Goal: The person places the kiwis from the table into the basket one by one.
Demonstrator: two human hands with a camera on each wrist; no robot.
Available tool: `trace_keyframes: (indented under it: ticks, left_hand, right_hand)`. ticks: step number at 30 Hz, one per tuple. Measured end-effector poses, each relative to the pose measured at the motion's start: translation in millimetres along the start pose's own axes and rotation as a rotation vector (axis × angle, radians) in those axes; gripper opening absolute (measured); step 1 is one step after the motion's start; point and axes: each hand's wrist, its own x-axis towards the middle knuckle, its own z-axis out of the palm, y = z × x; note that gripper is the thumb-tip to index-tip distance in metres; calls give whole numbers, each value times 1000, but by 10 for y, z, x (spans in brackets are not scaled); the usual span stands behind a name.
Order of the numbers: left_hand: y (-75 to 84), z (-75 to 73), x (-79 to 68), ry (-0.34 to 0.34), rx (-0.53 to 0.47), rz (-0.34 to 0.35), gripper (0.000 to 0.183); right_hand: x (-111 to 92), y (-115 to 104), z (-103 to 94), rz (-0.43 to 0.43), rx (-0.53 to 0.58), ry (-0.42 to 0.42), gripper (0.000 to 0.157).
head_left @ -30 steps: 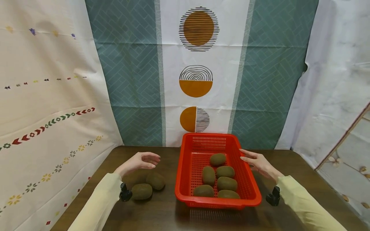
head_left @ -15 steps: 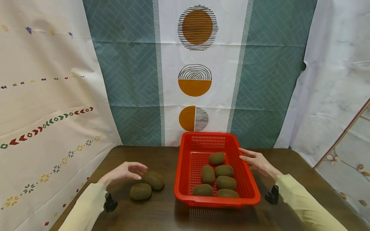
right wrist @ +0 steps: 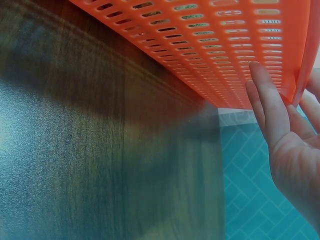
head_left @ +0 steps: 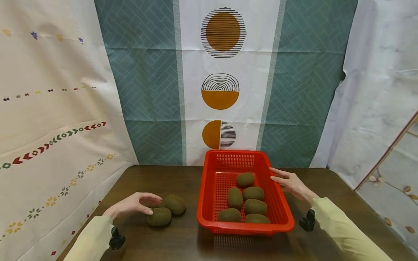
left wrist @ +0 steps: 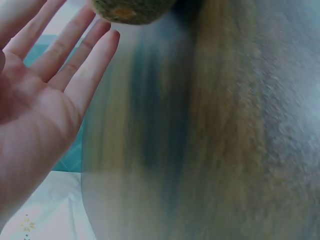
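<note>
My left hand (head_left: 135, 205) is over the left part of the table, thumb tip right at a brown kiwi (head_left: 159, 216). Its other fingers extend behind that fruit, loosely bent. In the left wrist view the fingers are spread, with a fuzzy kiwi (left wrist: 132, 10) at their tips. A second kiwi (head_left: 175, 204) lies just behind and to the right of the first. My right hand (head_left: 293, 184) holds the right rim of a red plastic basket (head_left: 209, 181). In the right wrist view two fingers (right wrist: 270, 102) lie against its slotted outer wall, others at the rim.
Several kiwis (head_left: 235, 198) lie inside the basket, mostly toward its right and near side. A dark wooden table (head_left: 183, 246) carries everything. Patterned cloth (head_left: 147, 90) hangs behind the table, with pale cloths on both sides. Each wrist wears a small black camera (head_left: 116, 239).
My left hand has moved left, lower and nearer, from above the two kiwis to the left side of the nearer one. My right hand and the basket keep their place.
</note>
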Motion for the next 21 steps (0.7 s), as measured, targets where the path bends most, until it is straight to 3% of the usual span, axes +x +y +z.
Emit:
trace_keyframes:
  ticks: [10,21]
  left_hand:
    - [-75,90,-27,-79,-43,30,50]
    - [-83,143,-44,-9,-67,-46,43]
  right_hand:
    - [6,28,12,7,2,11,58]
    - [5,28,-7,-12,10,15,56]
